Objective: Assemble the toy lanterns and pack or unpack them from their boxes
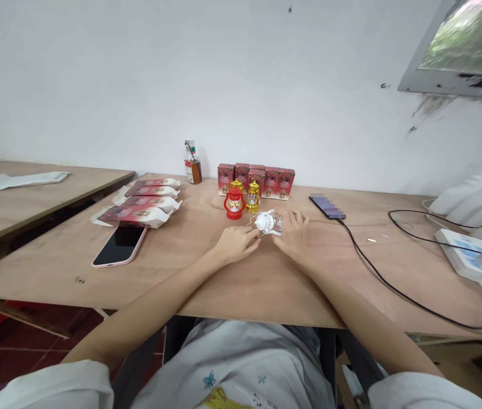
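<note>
A small white toy lantern (264, 222) with a clear body is tipped on its side between my two hands, just above or on the table. My right hand (293, 236) is closed around its clear end. At the white cap end, my left hand (236, 244) has its fingers closed at the thin wire handle; the exact fingertip contact is too small to make out. Just beyond stand a red lantern (235, 205) and a gold lantern (253, 199), with another gold lantern (236, 185) partly hidden behind the red one.
Several small red boxes (283, 183) stand near the wall, beside a bottle (193, 165). Open red cartons (132, 215) and a pink-cased phone (120, 245) lie left. Rightward are a cabled phone (327, 206), a black cable (377, 272) and a power strip (471, 258).
</note>
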### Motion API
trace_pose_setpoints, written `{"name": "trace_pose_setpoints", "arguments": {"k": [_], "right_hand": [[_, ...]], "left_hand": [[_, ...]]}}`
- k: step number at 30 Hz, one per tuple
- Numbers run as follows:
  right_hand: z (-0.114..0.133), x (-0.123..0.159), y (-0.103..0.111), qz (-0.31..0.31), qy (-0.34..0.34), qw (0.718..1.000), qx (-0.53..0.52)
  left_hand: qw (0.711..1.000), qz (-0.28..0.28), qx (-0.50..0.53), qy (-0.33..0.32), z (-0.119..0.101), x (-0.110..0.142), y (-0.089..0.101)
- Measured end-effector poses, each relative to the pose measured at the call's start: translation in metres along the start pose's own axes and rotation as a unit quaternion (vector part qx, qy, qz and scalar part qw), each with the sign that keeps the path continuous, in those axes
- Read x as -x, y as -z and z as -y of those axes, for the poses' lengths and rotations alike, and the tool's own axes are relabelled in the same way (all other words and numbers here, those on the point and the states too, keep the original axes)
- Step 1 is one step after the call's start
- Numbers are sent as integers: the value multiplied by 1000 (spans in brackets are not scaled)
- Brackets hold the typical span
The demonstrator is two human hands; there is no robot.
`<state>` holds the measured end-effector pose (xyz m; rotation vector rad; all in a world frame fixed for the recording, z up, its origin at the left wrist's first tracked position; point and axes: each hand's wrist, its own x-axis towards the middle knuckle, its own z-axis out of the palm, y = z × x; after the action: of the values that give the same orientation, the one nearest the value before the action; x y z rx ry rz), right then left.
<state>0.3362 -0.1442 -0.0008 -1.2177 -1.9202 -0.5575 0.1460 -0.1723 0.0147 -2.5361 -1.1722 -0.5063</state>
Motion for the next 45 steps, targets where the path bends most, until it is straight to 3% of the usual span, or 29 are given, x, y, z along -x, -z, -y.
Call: {"name": "trace_pose_setpoints", "arguments": {"k": [10, 15, 20, 29, 31, 35, 38, 41, 45], "right_hand": [[1, 3, -5, 8, 14, 1000, 16], [7, 5, -7, 4, 25, 997, -74], [15, 10, -6, 13, 18, 991, -134], [17, 3, 0, 5, 28, 986, -167], [15, 1, 2, 19, 28, 984, -176], [15, 1, 4, 43, 26, 975, -217], [19, 2, 4, 49, 4, 966, -255], [21, 3, 3, 68, -12, 960, -272], [21, 4, 2, 88, -55, 948, -302]], "left_hand": [[978, -201, -25, -38, 12, -2, -7], [962, -259, -25, -79, 12, -1, -3], [958, -260, 12, -119, 12, 1, -2], [903, -414, -5, -116, 16, 4, 6], [901, -409, 29, -145, 14, 4, 7], [919, -343, 83, -175, 10, 4, 8], [917, -343, 92, -182, 7, 4, 11], [913, -358, 97, -172, 4, 3, 12], [930, -332, 92, -126, -2, 3, 10]]}}
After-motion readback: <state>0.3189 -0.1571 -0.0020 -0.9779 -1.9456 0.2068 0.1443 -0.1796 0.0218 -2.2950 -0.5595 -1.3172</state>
